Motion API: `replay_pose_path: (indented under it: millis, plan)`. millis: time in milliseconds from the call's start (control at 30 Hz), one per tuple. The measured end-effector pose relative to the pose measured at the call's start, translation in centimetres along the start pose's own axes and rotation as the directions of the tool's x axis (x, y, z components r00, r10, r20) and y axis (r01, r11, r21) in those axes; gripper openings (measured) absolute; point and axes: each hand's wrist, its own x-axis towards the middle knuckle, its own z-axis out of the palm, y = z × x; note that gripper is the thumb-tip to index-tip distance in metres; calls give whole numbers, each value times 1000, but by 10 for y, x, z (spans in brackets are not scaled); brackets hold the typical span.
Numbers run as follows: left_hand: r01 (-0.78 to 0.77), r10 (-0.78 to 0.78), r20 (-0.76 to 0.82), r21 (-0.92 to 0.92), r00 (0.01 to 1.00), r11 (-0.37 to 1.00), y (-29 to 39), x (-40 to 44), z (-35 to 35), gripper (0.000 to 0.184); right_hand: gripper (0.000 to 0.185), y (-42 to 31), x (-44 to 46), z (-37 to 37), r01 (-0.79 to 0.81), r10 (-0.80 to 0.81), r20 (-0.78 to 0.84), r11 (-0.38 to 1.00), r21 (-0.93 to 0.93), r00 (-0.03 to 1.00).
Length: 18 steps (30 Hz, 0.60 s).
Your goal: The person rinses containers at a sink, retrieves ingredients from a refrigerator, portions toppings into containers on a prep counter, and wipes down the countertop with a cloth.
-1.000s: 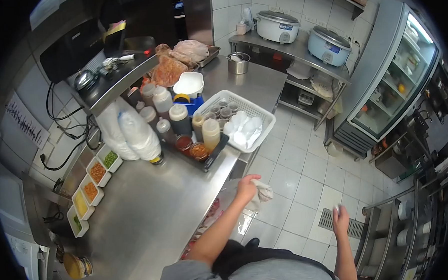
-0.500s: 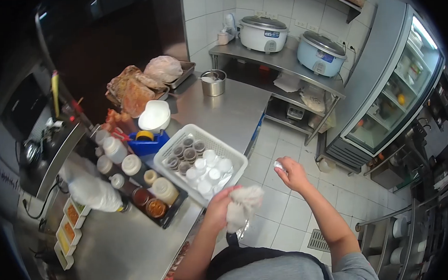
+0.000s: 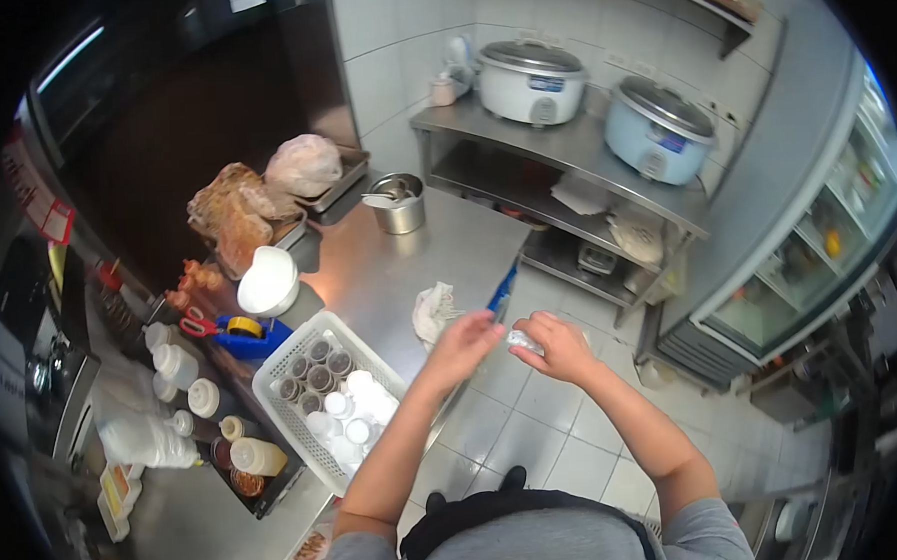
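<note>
My right hand is closed around a small shiny, whitish-clear thing, its exact kind too small to tell. Close to its left, my left hand has its fingers stretched toward that thing, with nothing held. A crumpled off-white cloth lies at the counter's edge, just beyond my left hand. Left of my left forearm stands a white perforated basket. It holds several small dark-filled cups and several white-topped small cups.
A steel counter bears a steel pot, white bowls, a blue tape dispenser and squeeze bottles. Large wrapped meat pieces sit behind. Two rice cookers stand on a rear shelf, a glass-door fridge at right.
The cloth has left my left hand and now lies on the counter. My hands have come together, and the camera view has shifted.
</note>
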Motion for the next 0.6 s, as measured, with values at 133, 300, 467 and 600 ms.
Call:
replay_pose_path:
  millis: [133, 300, 467, 600]
  plan:
    - [89, -113, -75, -268, 991, 959, -11, 7, 13, 46, 38, 30, 46, 20, 210, -213, 32, 973, 92, 976]
    - [-9, -116, -378, -311, 918, 950, -37, -6, -22, 37, 47, 22, 95, 53, 290, -348, 58, 852, 435, 936]
    - [-199, -257, -472, -718, 843, 666, -26, -26, -68, 32, 40, 28, 132, 111, -153, -51, 170, 244, 958, 984]
    - [-188, -274, -431, -765, 860, 615, -37, -23, -95, 35, 46, 32, 160, 128, -343, 37, 389, -401, 849, 921]
